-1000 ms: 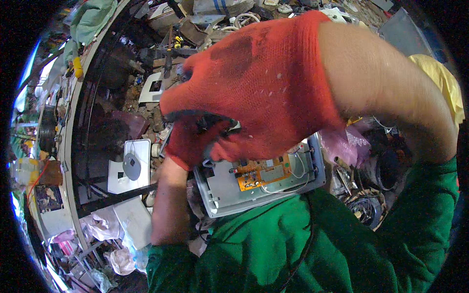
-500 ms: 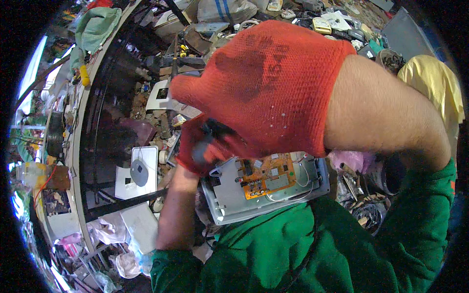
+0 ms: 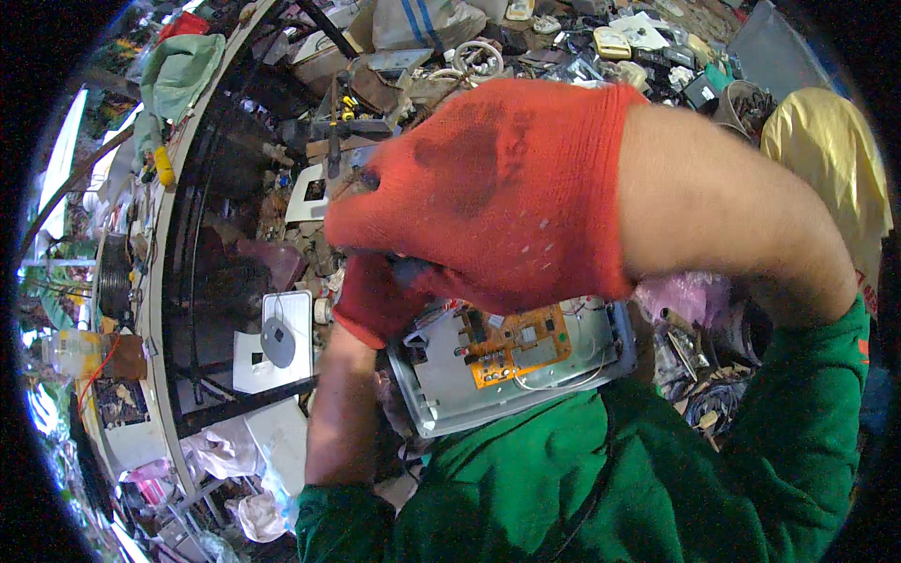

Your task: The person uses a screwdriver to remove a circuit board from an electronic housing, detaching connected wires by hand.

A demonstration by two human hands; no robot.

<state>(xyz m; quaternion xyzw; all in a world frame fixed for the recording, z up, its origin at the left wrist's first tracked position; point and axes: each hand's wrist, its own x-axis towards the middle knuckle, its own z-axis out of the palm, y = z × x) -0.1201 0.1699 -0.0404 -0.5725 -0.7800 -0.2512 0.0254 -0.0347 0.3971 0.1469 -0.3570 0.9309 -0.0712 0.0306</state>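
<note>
My right hand [image 3: 493, 192], in a red knit glove with dark smudges on its back, fills the middle of the view. Its fingers curl downward over my left hand [image 3: 377, 298], which wears a matching glove and is mostly covered. The two hands meet, and a small dark patch shows between them; what they grip there cannot be made out. Just below them a grey flat housing [image 3: 434, 419] rests against my lap, its inside facing up. An orange circuit board [image 3: 549, 355] sits in it, with a white wire [image 3: 563, 386] curving along its near side.
A black metal frame [image 3: 188, 272] stands at the left. Inside it lie white panels [image 3: 307, 192] and a grey disc [image 3: 279, 342]. Discarded electronics [image 3: 612, 43] heap up at the back. At the right are a pink plastic bag [image 3: 690, 298] and a yellow sack [image 3: 821, 141].
My right hand has come down a little and turned, now covering more of my left hand. The left hand's fingertips, partly seen earlier, are hidden. The housing has barely shifted.
</note>
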